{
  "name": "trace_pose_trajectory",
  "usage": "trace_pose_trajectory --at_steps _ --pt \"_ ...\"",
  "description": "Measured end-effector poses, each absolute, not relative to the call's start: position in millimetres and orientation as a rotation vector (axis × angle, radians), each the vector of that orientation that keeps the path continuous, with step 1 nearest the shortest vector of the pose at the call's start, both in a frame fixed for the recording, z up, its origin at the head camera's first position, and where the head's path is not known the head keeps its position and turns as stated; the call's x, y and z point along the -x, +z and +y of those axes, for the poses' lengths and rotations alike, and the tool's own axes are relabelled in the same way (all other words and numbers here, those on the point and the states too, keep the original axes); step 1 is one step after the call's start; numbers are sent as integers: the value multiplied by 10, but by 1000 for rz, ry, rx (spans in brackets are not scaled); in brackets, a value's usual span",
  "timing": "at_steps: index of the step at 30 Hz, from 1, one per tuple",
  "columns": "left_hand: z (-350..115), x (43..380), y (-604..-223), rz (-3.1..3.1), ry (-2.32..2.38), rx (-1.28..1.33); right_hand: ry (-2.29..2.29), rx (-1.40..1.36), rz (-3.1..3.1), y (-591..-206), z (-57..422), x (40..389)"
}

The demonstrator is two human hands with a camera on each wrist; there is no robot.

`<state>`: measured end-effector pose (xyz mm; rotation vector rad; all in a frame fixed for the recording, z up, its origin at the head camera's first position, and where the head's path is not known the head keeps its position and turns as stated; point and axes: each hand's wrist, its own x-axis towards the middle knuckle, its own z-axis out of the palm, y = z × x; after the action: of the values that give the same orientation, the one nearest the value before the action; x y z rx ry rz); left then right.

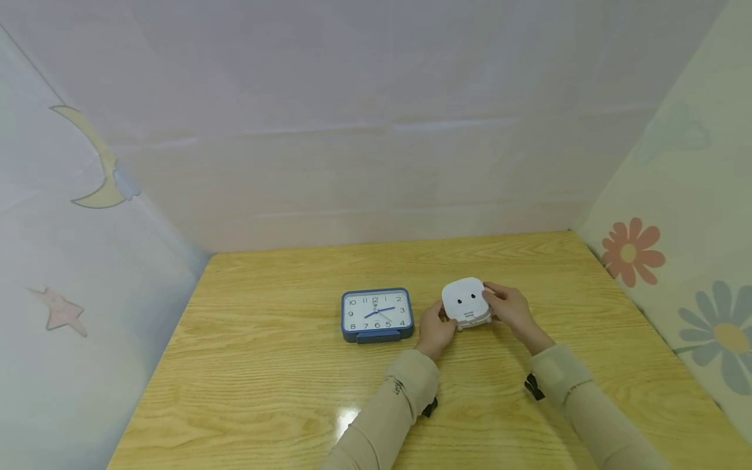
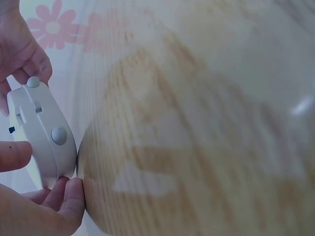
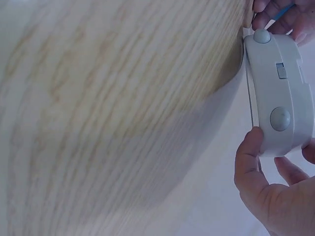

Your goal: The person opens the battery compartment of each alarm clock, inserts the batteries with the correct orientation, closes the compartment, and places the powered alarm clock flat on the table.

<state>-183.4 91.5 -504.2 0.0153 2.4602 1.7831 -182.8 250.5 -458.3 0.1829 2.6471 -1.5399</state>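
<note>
Both hands hold a white rounded-square device with two dark eyes on its front, whose exact kind I cannot tell. My left hand grips its left side, and my right hand grips its right side. Seen from the left wrist, the white device shows round knobs and a small slot along its underside; left-hand fingers are at its near end. From the right wrist, the thumb and fingers of the right hand pinch the near end of the white device.
A blue-framed alarm clock lies face up just left of the left hand. All of this is on a wood-grain table. Fabric-like walls with printed flowers and a moon surround the table on three sides.
</note>
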Motion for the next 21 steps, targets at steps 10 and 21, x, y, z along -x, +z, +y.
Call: trace_pose_trajectory --at_steps 10,21 --pt "892 1800 -5036 2447 1797 -17 -1562 -160 2693 -4541 2477 1821" --pt "883 1768 -4988 2322 1860 -43 -1557 -136 2717 -4528 2454 1834"
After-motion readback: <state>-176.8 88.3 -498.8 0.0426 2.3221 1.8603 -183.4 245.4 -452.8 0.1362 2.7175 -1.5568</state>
